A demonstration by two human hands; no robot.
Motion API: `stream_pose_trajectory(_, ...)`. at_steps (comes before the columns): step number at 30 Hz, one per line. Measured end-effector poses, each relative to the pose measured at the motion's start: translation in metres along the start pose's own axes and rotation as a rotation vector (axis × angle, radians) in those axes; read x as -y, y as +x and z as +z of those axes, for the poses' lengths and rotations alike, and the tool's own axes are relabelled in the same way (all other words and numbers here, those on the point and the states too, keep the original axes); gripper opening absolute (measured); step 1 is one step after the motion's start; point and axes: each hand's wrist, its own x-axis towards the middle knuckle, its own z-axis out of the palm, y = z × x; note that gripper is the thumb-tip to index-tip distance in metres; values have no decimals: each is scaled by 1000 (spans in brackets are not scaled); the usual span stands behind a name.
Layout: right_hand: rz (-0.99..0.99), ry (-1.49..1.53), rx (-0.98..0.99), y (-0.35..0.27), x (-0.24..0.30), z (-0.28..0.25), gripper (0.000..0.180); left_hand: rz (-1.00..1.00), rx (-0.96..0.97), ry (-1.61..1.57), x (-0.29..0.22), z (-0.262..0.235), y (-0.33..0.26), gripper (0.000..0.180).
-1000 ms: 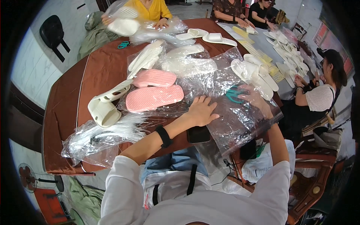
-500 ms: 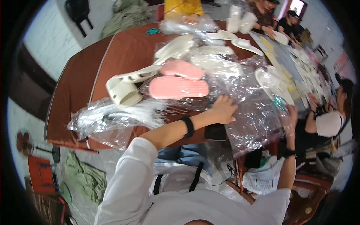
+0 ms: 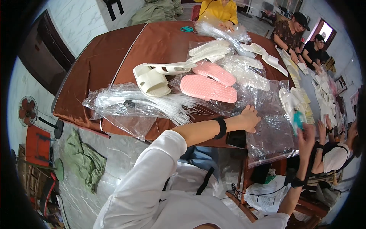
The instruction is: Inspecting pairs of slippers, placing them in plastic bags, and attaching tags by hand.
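My left hand (image 3: 249,118) rests palm down on the near edge of a clear plastic bag (image 3: 272,139), its fingers spread over the film. At the bag's right side, my right hand (image 3: 306,139) is closed on a teal pair of scissors (image 3: 297,118), somewhat blurred by motion. Beyond my left hand lie pink slipper soles (image 3: 209,87), one overlapping the other. To their left is a pair of cream slippers (image 3: 153,82), one upright and the other on its side. White slippers (image 3: 291,100) lie just beyond my right hand.
A bundle of clear plastic strips (image 3: 141,100) lies at the left on the brown tablecloth (image 3: 103,49). Other teal scissors (image 3: 187,29) are at the back. A dark phone (image 3: 236,138) sits by my left wrist. Co-workers sit along the far and right sides beside more slippers (image 3: 326,95).
The view has shifted, so the table sits further right. The teal scissors, earlier low among the film by my right hand, now stand raised above its fingers. My left hand stays on the bag.
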Motion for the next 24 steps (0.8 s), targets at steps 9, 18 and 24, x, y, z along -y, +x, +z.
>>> stream_pose_trajectory(9, 86, -286, 257, -11, -44, 87, 27, 2, -57, -43, -2, -4, -9, 57)
stream_pose_trajectory(18, -48, -264, 63, -17, -12, 92, 27, -156, -362, -249, 85, -126, -201, 47)
stream_pose_trajectory(24, -89, 120, 311, 2, 150, 110, 22, -690, -385, -139, 215, -119, -309, 40)
